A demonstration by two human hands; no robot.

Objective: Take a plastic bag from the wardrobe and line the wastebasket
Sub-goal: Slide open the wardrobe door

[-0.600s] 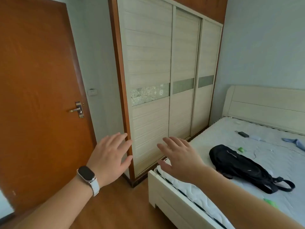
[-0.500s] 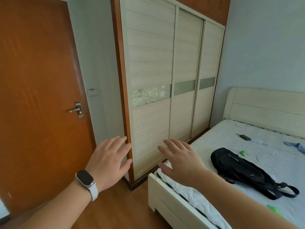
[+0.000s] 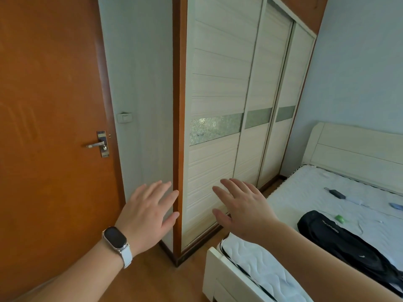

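Both hands are stretched out toward the wardrobe point(image 3: 220, 131), palms facing away and fingers spread, and neither holds anything. The left hand point(image 3: 148, 216), with a smartwatch point(image 3: 115, 238) on a white strap at the wrist, sits over the wardrobe's brown side frame near its bottom left corner. The right hand point(image 3: 244, 208) is held in front of the lower part of the nearest sliding door; whether it touches the panel cannot be told.

Compared with half a second ago, the wardrobe fills far more of the view: its left frame now runs up the middle of the picture and its top edge is cut off, so the person has come closer and turned slightly left. The hands have risen a little against the wardrobe and keep the same open, spread shape. All three sliding doors are shut, as before, each with its greenish patterned band at mid height. No plastic bag or wastebasket shows anywhere.

The orange door point(image 3: 50, 136) with its metal handle point(image 3: 98, 144) stands at the left, with a light switch point(image 3: 124, 117) on the wall between it and the wardrobe. At the right, the bed point(image 3: 257, 264) has slid toward the lower right corner, its foot end near the wardrobe's base, and the black bag point(image 3: 340, 238) lying on its mattress is now partly cut by the right edge.
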